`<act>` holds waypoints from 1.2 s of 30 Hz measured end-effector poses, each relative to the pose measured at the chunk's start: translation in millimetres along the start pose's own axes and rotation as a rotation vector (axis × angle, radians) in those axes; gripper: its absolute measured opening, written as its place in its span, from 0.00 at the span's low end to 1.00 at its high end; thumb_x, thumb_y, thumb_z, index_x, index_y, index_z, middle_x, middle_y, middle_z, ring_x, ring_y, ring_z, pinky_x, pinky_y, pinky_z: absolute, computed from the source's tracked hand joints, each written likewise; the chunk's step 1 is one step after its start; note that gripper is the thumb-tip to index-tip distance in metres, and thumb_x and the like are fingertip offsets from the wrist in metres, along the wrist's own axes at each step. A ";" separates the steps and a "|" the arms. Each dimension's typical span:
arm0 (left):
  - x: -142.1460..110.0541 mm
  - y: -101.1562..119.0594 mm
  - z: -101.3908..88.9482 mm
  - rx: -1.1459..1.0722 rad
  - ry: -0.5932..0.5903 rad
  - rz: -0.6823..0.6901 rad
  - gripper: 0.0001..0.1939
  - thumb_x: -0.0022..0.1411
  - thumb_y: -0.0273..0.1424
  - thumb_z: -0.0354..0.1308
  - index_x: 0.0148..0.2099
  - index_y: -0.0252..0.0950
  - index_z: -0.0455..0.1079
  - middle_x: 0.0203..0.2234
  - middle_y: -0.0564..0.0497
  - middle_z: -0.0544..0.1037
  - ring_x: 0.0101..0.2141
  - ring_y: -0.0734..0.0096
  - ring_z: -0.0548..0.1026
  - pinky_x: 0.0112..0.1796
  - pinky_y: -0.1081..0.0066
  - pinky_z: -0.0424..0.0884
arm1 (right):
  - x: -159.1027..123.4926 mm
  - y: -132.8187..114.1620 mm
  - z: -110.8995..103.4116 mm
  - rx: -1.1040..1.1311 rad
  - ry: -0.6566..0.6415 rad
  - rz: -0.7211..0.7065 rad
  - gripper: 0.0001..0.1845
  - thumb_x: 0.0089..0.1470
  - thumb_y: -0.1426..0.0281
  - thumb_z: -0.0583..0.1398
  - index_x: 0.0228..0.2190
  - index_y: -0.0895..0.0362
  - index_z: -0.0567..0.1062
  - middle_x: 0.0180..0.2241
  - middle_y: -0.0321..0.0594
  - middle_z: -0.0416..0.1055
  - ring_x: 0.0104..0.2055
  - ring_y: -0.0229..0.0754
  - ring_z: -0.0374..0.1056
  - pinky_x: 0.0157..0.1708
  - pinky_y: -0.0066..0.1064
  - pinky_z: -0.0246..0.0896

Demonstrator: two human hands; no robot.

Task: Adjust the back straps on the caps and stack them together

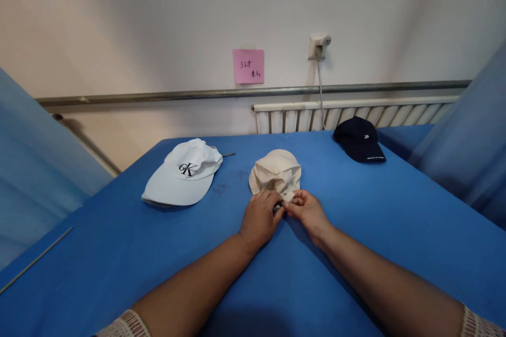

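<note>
A beige baseball cap lies in the middle of the blue table, its back side facing me. Both hands are at the strap on its near edge. My left hand is closed on the strap's left part, thumb and fingers pressed around it. With thumb and forefinger, my right hand pinches the strap's right end, just below a small pale tag. A dark bit, perhaps the buckle, shows between the hands, mostly covered by fingers.
Left of the beige cap lies a white cap with black letters. A navy cap sits at the back right of the blue table. A thin stick lies at the left edge. Behind are a radiator and a rail.
</note>
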State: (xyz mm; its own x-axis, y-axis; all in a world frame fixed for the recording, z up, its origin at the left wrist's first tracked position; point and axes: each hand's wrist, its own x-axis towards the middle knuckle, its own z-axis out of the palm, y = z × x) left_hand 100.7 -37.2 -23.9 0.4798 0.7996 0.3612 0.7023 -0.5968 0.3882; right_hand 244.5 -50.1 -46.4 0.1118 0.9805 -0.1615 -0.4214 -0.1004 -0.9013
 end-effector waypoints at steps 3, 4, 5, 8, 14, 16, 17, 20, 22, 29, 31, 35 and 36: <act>0.4 -1.3 0.3 -0.105 0.012 -0.010 0.05 0.60 0.30 0.57 0.40 0.37 0.69 0.37 0.48 0.75 0.40 0.63 0.72 0.43 0.64 0.67 | 0.5 -0.1 0.3 0.016 0.021 -0.027 0.27 0.29 0.67 0.72 0.31 0.56 0.66 0.19 0.26 0.69 0.21 0.31 0.63 0.27 0.26 0.57; 0.6 -2.0 0.8 -0.151 0.013 -0.021 0.06 0.59 0.29 0.57 0.40 0.37 0.70 0.37 0.48 0.75 0.40 0.64 0.72 0.42 0.65 0.67 | 0.5 -0.3 0.3 0.013 0.028 -0.028 0.27 0.30 0.68 0.72 0.32 0.56 0.66 0.18 0.26 0.69 0.21 0.32 0.63 0.27 0.26 0.57; 0.9 -3.0 1.7 -0.198 0.016 -0.040 0.06 0.58 0.29 0.57 0.40 0.37 0.70 0.37 0.49 0.75 0.40 0.65 0.73 0.41 0.66 0.68 | 0.4 -0.5 0.3 0.009 0.033 -0.027 0.28 0.30 0.68 0.72 0.33 0.56 0.66 0.18 0.25 0.69 0.21 0.32 0.63 0.26 0.26 0.56; 1.8 -7.1 6.6 -0.320 0.048 -0.131 0.09 0.58 0.29 0.57 0.42 0.37 0.70 0.37 0.49 0.76 0.38 0.66 0.74 0.39 0.68 0.70 | 0.5 -1.1 0.2 0.002 0.030 -0.024 0.29 0.30 0.68 0.72 0.34 0.56 0.65 0.18 0.25 0.68 0.20 0.32 0.63 0.25 0.26 0.56; 5.4 -16.8 19.5 -0.582 0.106 -0.297 0.12 0.55 0.30 0.60 0.44 0.36 0.69 0.37 0.49 0.77 0.37 0.68 0.76 0.42 0.66 0.72 | 4.2 0.2 -1.5 -0.035 0.011 -0.014 0.30 0.30 0.67 0.72 0.35 0.55 0.64 0.17 0.25 0.66 0.20 0.32 0.61 0.25 0.27 0.55; 6.7 -17.8 21.9 -0.636 0.112 -0.324 0.13 0.54 0.29 0.61 0.43 0.35 0.69 0.37 0.49 0.77 0.37 0.68 0.76 0.42 0.66 0.72 | 6.5 2.3 -2.5 -0.048 0.015 -0.032 0.30 0.30 0.67 0.71 0.35 0.55 0.64 0.16 0.24 0.65 0.20 0.32 0.60 0.25 0.26 0.54; 7.2 -17.7 22.5 -0.651 0.118 -0.331 0.13 0.54 0.29 0.62 0.43 0.35 0.69 0.37 0.49 0.77 0.37 0.68 0.76 0.42 0.66 0.72 | 7.6 3.5 -3.0 -0.054 0.014 -0.041 0.29 0.30 0.68 0.71 0.35 0.55 0.64 0.16 0.24 0.64 0.20 0.32 0.60 0.25 0.26 0.54; 8.2 -15.7 22.7 -0.671 0.138 -0.343 0.13 0.53 0.28 0.62 0.42 0.34 0.68 0.37 0.48 0.76 0.36 0.69 0.75 0.41 0.66 0.73 | 10.4 7.2 -4.0 -0.064 0.008 -0.059 0.29 0.30 0.68 0.70 0.35 0.55 0.65 0.17 0.25 0.65 0.20 0.33 0.61 0.25 0.27 0.55; 8.6 -14.0 22.1 -0.675 0.145 -0.342 0.13 0.53 0.27 0.61 0.42 0.34 0.68 0.36 0.49 0.76 0.35 0.70 0.75 0.41 0.66 0.73 | 11.4 8.8 -4.3 -0.055 0.008 -0.070 0.28 0.30 0.68 0.70 0.35 0.55 0.65 0.18 0.26 0.67 0.21 0.34 0.62 0.26 0.28 0.56; 8.6 -13.8 20.3 -0.675 0.153 -0.339 0.13 0.52 0.26 0.62 0.42 0.34 0.67 0.36 0.49 0.76 0.35 0.70 0.75 0.40 0.66 0.73 | 12.9 10.2 -5.1 -0.047 -0.013 -0.074 0.27 0.30 0.68 0.70 0.34 0.54 0.65 0.19 0.27 0.69 0.22 0.35 0.63 0.27 0.28 0.57; 8.3 -14.1 19.2 -0.672 0.156 -0.339 0.13 0.52 0.26 0.62 0.42 0.34 0.67 0.36 0.49 0.75 0.36 0.70 0.75 0.40 0.66 0.73 | 12.8 10.1 -5.2 -0.035 -0.022 -0.073 0.27 0.31 0.68 0.70 0.34 0.54 0.65 0.20 0.29 0.70 0.23 0.36 0.65 0.28 0.29 0.58; 7.6 -14.1 15.7 -0.654 0.164 -0.334 0.13 0.53 0.27 0.62 0.42 0.34 0.67 0.36 0.49 0.76 0.36 0.69 0.75 0.39 0.67 0.72 | 11.6 8.9 -5.2 -0.014 -0.040 -0.063 0.26 0.31 0.68 0.70 0.34 0.55 0.65 0.22 0.31 0.72 0.24 0.36 0.67 0.30 0.30 0.60; 7.5 -14.3 14.9 -0.650 0.162 -0.336 0.13 0.53 0.28 0.62 0.42 0.34 0.67 0.36 0.49 0.76 0.36 0.69 0.75 0.39 0.67 0.72 | 11.2 8.4 -5.2 -0.008 -0.046 -0.057 0.27 0.31 0.68 0.70 0.34 0.55 0.66 0.22 0.31 0.73 0.24 0.36 0.67 0.30 0.30 0.60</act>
State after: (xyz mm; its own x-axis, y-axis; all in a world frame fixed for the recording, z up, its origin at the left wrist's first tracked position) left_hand 102.1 -21.6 -39.4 0.1752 0.9559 0.2358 0.3211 -0.2819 0.9041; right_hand 246.8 -40.8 -57.9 0.0943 0.9913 -0.0914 -0.4087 -0.0452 -0.9116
